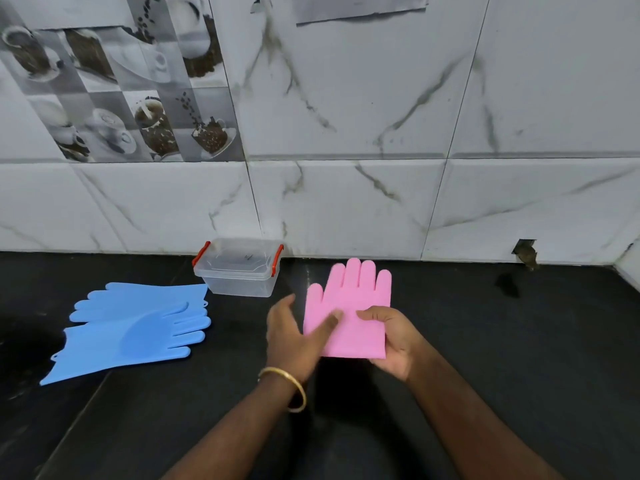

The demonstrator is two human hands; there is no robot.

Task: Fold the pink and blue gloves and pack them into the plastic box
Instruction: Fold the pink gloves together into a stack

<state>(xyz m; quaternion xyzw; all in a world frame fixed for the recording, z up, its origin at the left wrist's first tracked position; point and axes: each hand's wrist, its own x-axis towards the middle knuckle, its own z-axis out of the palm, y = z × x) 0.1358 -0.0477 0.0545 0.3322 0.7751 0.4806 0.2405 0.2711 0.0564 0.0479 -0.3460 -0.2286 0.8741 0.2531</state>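
Both hands hold the pink glove (349,313) above the black bench (485,341): the left hand (294,337) presses its thumb on the palm, and the right hand (391,337) pinches the cuff edge. Two blue gloves (135,327) lie overlapped at left, just beside the lidded plastic box (239,271) by the tiled wall (346,202)

Both hands (298,332) (391,337) hold the pink gloves (349,313) above the counter; blue gloves (135,327) lie left.
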